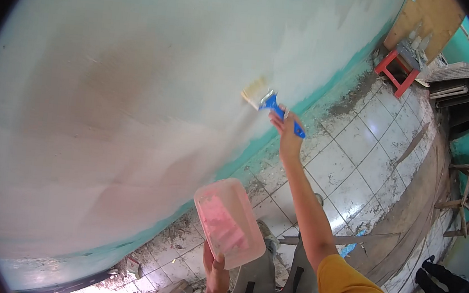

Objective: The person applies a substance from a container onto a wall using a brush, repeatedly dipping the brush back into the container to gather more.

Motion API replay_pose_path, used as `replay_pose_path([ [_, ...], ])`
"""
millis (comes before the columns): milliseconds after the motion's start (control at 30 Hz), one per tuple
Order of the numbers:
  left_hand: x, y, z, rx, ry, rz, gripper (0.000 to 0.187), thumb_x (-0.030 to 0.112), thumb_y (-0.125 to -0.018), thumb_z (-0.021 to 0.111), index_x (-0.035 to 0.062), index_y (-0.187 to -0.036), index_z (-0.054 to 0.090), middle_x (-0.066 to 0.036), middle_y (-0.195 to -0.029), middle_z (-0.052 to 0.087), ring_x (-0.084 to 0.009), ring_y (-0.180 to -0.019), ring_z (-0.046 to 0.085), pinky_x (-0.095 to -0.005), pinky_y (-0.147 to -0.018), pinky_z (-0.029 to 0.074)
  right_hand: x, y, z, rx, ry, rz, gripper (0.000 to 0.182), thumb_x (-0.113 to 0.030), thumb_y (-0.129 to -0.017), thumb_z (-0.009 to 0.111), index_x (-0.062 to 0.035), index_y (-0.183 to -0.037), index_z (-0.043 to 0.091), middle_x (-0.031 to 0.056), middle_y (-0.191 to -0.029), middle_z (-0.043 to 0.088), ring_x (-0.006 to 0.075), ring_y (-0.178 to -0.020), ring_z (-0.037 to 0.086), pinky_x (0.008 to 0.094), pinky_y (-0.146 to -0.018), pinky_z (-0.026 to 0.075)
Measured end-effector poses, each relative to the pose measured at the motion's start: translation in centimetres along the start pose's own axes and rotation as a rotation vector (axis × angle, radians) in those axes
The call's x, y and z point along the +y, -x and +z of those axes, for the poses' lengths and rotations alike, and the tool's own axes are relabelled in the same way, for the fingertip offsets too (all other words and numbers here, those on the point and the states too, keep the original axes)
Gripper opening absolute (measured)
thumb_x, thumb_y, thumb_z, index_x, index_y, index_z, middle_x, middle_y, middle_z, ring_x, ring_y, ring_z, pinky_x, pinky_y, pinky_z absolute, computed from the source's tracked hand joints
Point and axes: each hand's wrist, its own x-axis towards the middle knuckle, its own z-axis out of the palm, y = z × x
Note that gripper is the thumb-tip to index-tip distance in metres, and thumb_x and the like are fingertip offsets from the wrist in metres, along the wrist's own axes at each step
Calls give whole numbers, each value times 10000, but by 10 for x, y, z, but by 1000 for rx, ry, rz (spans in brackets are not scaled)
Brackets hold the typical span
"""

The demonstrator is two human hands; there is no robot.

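Observation:
My right hand point(287, 127) is closed around the blue handle of a paintbrush point(271, 100). Its pale, wide bristles meet the wall point(153, 110), which is whitish with damp-looking darker patches and a teal band along its foot. My left hand point(217, 272) grips the lower edge of a translucent plastic tub point(229, 219), thumb on the near side. Inside the tub shows something pink, and it is held tilted in front of my legs.
Dirty white floor tiles point(334, 162) run along the wall, strewn with debris. A red stool point(398, 72) stands at the far end near a wooden board point(424, 21). Stacked planks point(461, 81) and a wooden frame point(466, 200) are on the right. Another person's dark-clothed legs point(438, 287) show at lower right.

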Motion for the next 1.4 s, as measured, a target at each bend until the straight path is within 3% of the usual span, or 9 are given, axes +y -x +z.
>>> replay_pose_path([
  [167, -3, 3, -7, 3, -10, -9, 962, 567, -834, 695, -38, -1470, 302, -162, -1404, 458, -260, -1297, 456, -426, -1092, 359, 114, -4, -59, 132, 69, 135, 361, -241, -1018, 528, 49, -1208, 628, 150, -1051, 704, 233, -947, 708, 339, -862, 558],
  [267, -1, 6, -10, 4, -11, -23, 966, 568, -835, 694, -42, -1470, 297, -164, -1403, 457, -262, -1297, 457, -428, -1090, 362, 79, -5, -41, 165, 177, 151, 356, -244, -1011, 541, 43, -1198, 638, 145, -1047, 704, 221, -938, 709, 320, -842, 557],
  [400, -2, 5, -13, -11, -16, -43, 961, 558, -837, 694, -44, -1471, 295, -165, -1407, 454, -265, -1300, 455, -430, -1088, 365, -46, 14, 37, 35, 75, -60, 352, -227, -1020, 519, 58, -1189, 637, 159, -1044, 702, 227, -930, 712, 327, -848, 564],
  [533, -3, 2, -10, -12, -18, -22, 958, 554, -834, 698, -43, -1468, 299, -164, -1401, 463, -262, -1297, 460, -430, -1087, 367, -57, 14, 36, 2, -33, -128, 356, -212, -1030, 498, 75, -1200, 623, 173, -1048, 700, 238, -938, 713, 349, -864, 570],
  [733, -11, -4, -9, 3, -7, -27, 959, 552, -832, 699, -42, -1470, 301, -158, -1388, 482, -257, -1284, 480, -420, -1089, 365, 93, 6, -37, 142, -12, 119, 334, -213, -1026, 509, 53, -1184, 636, 152, -1021, 705, 228, -927, 710, 331, -852, 560],
  [867, -8, 0, -4, 14, -28, -39, 943, 545, -838, 693, -40, -1469, 309, -156, -1391, 485, -255, -1287, 482, -420, -1087, 367, 115, 4, -59, 160, 118, 140, 326, -219, -1025, 516, 44, -1169, 646, 141, -1008, 706, 222, -918, 708, 318, -840, 555],
  [1133, -13, 3, -1, -36, -15, -28, 945, 555, -846, 690, -36, -1473, 300, -154, -1405, 469, -259, -1293, 470, -427, -1090, 363, -68, 16, 46, -42, -47, -124, 346, -239, -1026, 525, 51, -1172, 646, 164, -1037, 704, 216, -934, 708, 322, -840, 557],
  [1267, -12, 3, 3, -32, -3, -24, 949, 560, -847, 691, -34, -1475, 300, -157, -1413, 461, -261, -1305, 456, -427, -1097, 354, 16, 11, -2, 30, -12, -52, 352, -223, -1034, 491, 56, -1212, 611, 182, -1079, 693, 249, -983, 704, 350, -893, 562],
  [1400, -11, 4, 5, -25, -9, -32, 941, 547, -855, 689, -35, -1480, 294, -157, -1420, 457, -258, -1312, 450, -421, -1103, 346, 99, 4, -58, 94, 80, 129, 339, -228, -1019, 529, 48, -1186, 632, 156, -1038, 708, 236, -928, 714, 326, -825, 568],
])
